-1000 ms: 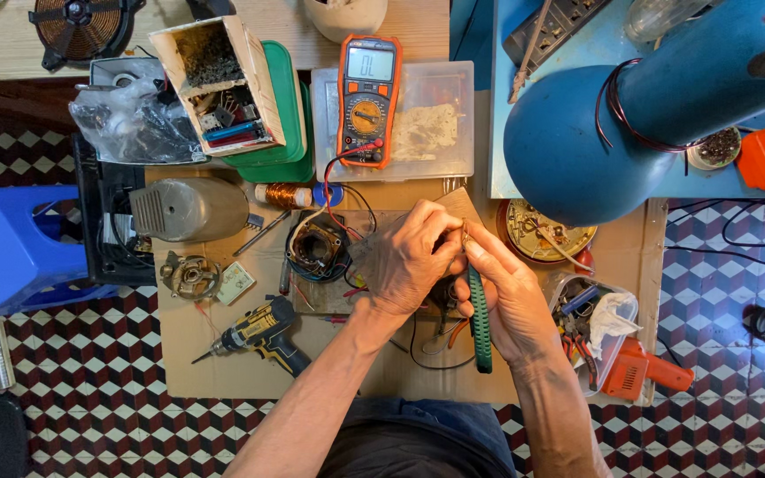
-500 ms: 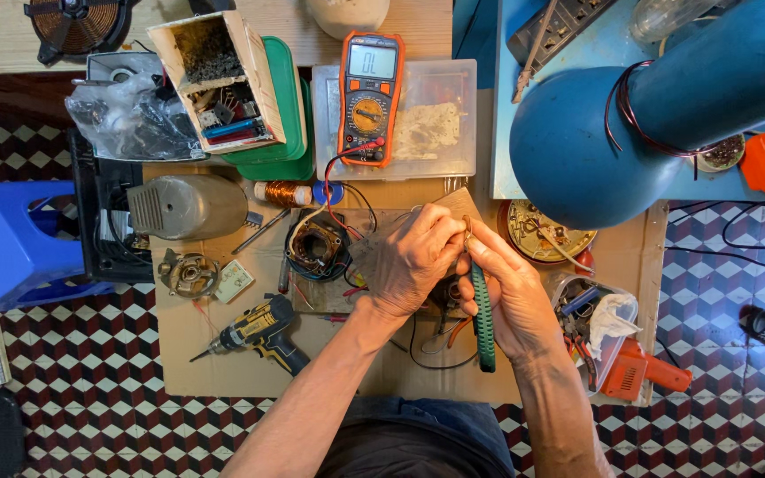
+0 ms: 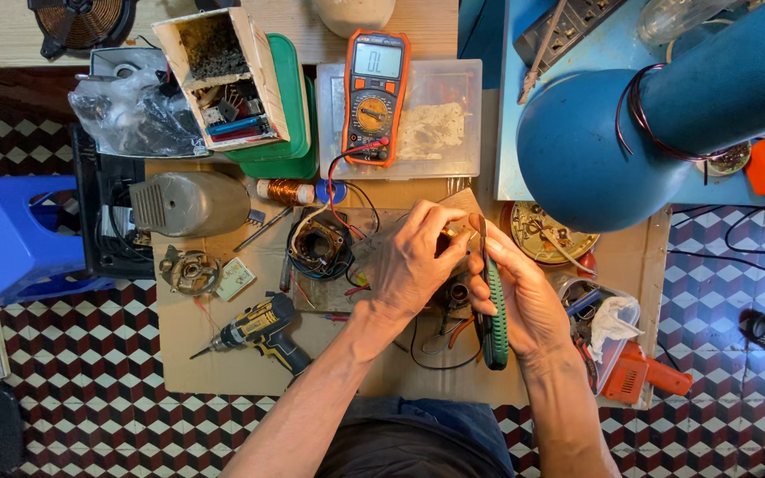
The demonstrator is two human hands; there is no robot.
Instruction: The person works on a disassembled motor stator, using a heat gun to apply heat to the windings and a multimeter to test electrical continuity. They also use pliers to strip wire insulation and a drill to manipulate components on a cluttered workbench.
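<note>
Left hand curled over a small wired part to steady it; right hand fingers closed round green-handled pliers, tips working above the bench.

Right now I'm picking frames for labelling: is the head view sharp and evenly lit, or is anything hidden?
Head view: sharp, evenly lit, soft shadows, no strong glare; the left hand and right hand cover the small part they work on, and the blue lamp shade hides the bench beneath.

Repair workshop, multimeter, cordless drill, motor stator, cluttered bench
</note>
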